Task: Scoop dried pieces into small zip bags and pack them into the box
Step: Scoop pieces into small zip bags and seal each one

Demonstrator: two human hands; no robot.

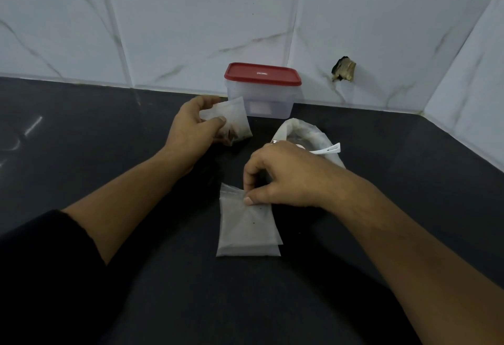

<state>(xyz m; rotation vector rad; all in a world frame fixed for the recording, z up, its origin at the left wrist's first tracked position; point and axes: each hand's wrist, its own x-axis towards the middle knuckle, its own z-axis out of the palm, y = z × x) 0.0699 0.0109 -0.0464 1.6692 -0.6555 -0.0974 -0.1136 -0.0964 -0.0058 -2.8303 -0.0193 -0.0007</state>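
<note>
- Left grip: my left hand (191, 129) pinches the filled zip bag (237, 121) between thumb and fingers. The bag is held low over the tabletop (109, 140), just in front of the box (261, 102). Dark dried pieces sit in its lower corner.
- Right grip: thumb and forefinger of my right hand (283, 178) pinch the top edge of the stack of empty zip bags (246, 231). The stack lies flat on the tabletop, nearest to me.
- Box: clear walls, set against the tiled wall, with the red lid (261, 73) fitted. I see no bags inside; a pale patch on its front may be a label.
- Supply: the open supply bag (313, 133) lies right of the box, partly hidden behind my right hand. A white scoop handle (331, 149) projects from it.
- Progress, as judged: one bag is filled. I cannot tell whether its zip is sealed.
- Remaining: remove the lid, pack the filled bag, then fill and pack the empties. The task looks to be at an early stage.
</note>
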